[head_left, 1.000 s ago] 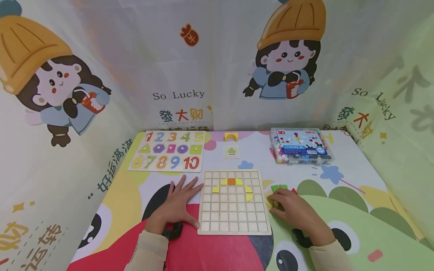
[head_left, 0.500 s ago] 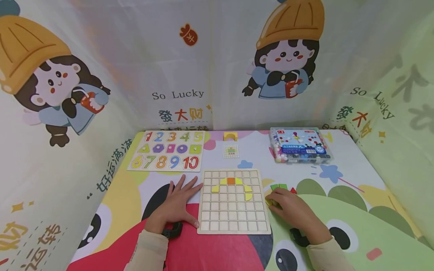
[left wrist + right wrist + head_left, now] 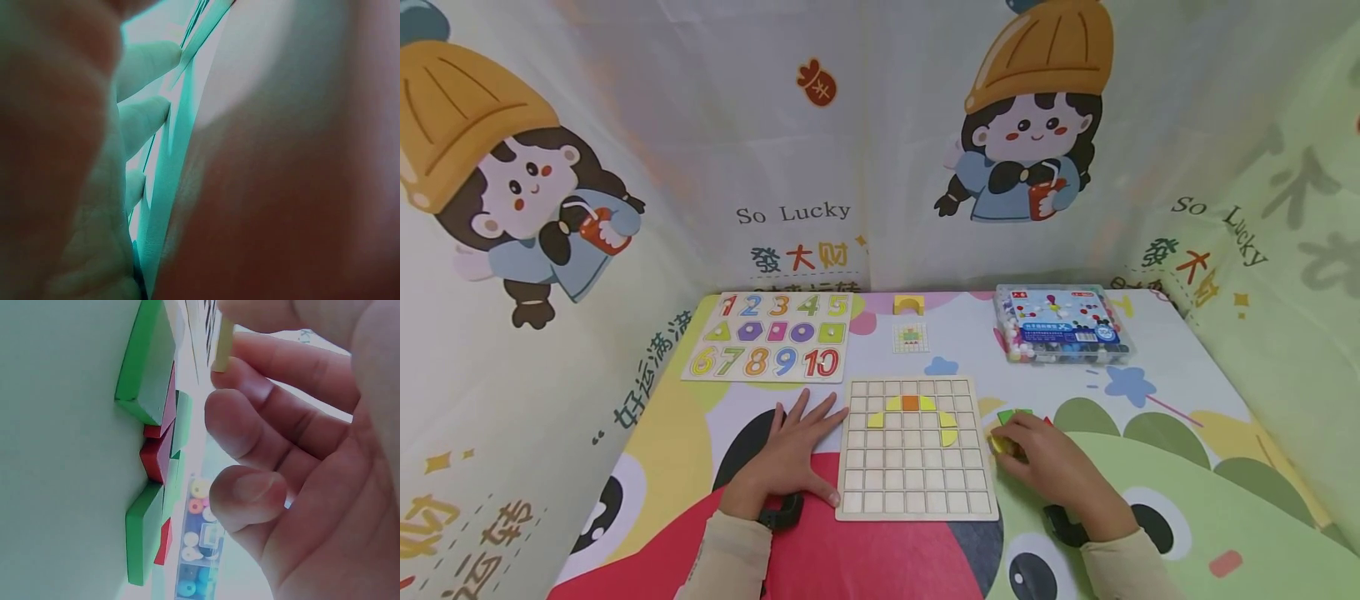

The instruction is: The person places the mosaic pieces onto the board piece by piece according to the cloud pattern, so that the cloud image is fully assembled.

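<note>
While the left hand (image 3: 786, 454) lies splayed at nine o'clock of the grid board (image 3: 913, 479), the right hand (image 3: 1043, 457), at three o'clock, pinches a yellow piece (image 3: 224, 347).

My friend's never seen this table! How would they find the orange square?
Between the left hand and the right hand lies a pale wooden grid board. Near its top, at the middle, sits the orange square, with a yellow piece on either side. It alone on the board is orange; its neighbours are yellow.
</note>
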`<state>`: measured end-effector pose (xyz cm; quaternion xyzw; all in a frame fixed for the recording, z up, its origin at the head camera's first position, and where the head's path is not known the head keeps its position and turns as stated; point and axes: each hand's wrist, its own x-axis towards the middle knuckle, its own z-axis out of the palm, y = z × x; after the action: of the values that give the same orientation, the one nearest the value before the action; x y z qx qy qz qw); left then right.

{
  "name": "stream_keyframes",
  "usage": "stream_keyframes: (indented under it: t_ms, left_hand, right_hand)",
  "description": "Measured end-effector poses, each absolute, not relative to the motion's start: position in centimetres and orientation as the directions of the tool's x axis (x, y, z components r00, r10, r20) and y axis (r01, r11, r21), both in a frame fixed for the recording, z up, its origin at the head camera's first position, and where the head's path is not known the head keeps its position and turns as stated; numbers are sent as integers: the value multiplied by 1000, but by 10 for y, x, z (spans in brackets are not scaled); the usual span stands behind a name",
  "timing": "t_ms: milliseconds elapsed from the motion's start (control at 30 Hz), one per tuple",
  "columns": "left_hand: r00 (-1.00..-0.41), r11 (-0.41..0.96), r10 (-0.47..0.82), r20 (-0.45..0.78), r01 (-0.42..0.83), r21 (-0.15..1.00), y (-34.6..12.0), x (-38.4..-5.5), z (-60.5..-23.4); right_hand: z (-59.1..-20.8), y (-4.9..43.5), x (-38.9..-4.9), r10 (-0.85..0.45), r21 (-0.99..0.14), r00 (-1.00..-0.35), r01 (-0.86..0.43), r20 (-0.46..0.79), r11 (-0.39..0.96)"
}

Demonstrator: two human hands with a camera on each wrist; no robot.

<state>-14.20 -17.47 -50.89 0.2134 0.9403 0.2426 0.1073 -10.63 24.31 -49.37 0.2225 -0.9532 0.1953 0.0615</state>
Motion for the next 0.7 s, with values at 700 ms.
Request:
stream_keyframes:
  t_ms: [700]
  left_hand:
    - [-888,792,453,-84,357,494,-176,-142,-512]
  right_hand:
    - [-444,190,-133,-615,-375,-763,-640,201,671]
